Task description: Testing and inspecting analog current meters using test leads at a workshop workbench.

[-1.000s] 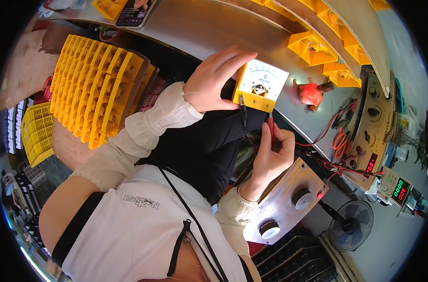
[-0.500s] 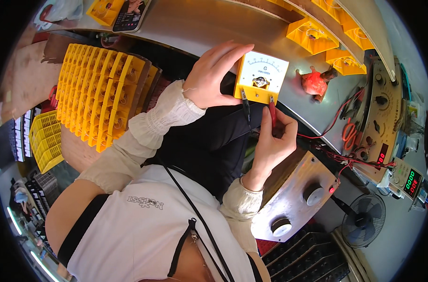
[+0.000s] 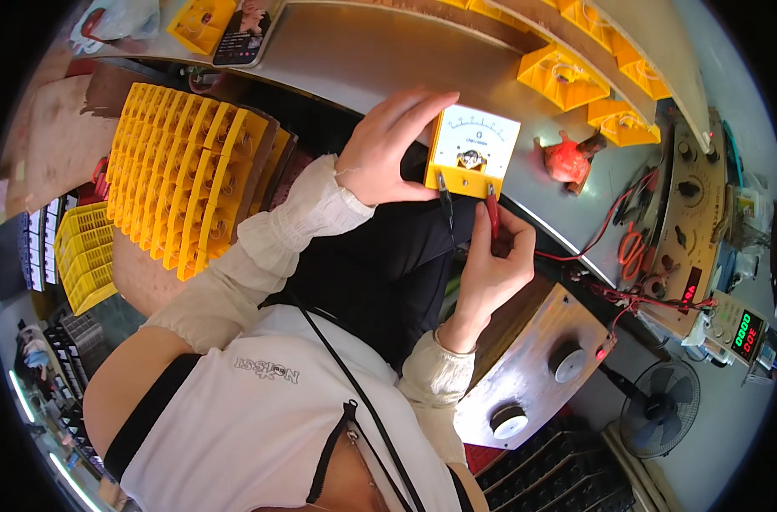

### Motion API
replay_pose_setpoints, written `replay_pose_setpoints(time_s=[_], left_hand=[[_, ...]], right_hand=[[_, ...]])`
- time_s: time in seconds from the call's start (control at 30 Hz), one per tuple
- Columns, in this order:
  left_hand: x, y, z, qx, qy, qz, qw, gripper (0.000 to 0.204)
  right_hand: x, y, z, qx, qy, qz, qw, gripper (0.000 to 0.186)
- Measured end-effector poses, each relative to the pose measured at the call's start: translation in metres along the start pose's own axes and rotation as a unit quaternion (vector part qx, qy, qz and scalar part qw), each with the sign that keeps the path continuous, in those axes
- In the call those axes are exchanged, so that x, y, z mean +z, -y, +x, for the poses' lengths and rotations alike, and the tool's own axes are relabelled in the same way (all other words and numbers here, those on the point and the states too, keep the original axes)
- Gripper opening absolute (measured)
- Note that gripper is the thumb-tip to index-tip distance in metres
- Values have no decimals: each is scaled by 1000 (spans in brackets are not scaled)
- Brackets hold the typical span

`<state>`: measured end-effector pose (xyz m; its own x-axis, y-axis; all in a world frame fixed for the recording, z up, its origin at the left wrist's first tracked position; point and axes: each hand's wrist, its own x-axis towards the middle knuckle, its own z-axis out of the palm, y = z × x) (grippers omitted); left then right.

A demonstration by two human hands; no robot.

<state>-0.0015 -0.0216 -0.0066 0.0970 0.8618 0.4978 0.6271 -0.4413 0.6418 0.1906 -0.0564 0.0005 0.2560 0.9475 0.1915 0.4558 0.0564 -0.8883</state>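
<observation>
My left hand [image 3: 380,149] holds a square yellow panel meter [image 3: 456,179] with a white scale face, fingers along its left side and top corner, thumb at the lower left. A black clip lead [image 3: 446,205] hangs from its left lower terminal. Just below the meter, my right hand [image 3: 499,264] grips a red clip lead [image 3: 493,213], whose tip is at the right lower terminal. Whether the meter's needle has moved is too small to tell.
Left: stacked yellow meter housings [image 3: 171,171]. Right: yellow housings [image 3: 563,77] on shelves, red tool [image 3: 566,162], orange scissors [image 3: 631,252], tester panel [image 3: 687,222], power supply [image 3: 730,333]. Below right: metal box with knobs [image 3: 533,367], fan [image 3: 657,405]. A phone [image 3: 243,38] lies on the bench [image 3: 337,43].
The red clip in my right hand has moved up onto the meter's right terminal. My left hand and the meter have shifted slightly left in the view.
</observation>
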Motion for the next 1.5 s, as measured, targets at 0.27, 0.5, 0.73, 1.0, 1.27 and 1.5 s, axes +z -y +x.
replay_pose_setpoints(time_s=[0.27, 0.5, 0.73, 1.0, 1.27, 1.5], left_hand=[[8, 1, -3, -19, -73, -32, 997, 93], [-46, -24, -34, 25, -216, 44, 975, 74], [-154, -9, -108, -189, -332, 195, 903, 85], [-127, -9, -126, -165, -298, 142, 929, 89], [-375, 146, -285, -348, -674, 224, 612, 81], [-405, 207, -424, -550, -612, 200, 532, 77]], right_hand=[[-31, 4, -12, 74, -86, 24, 993, 15], [25, 44, -43, -138, 128, 32, 982, 12], [59, 76, -61, -141, 119, 55, 981, 12], [89, 96, -90, -279, 286, 4, 917, 18], [21, 20, -37, -77, 219, -120, 965, 20], [-17, -18, -29, -95, 179, -157, 967, 20]])
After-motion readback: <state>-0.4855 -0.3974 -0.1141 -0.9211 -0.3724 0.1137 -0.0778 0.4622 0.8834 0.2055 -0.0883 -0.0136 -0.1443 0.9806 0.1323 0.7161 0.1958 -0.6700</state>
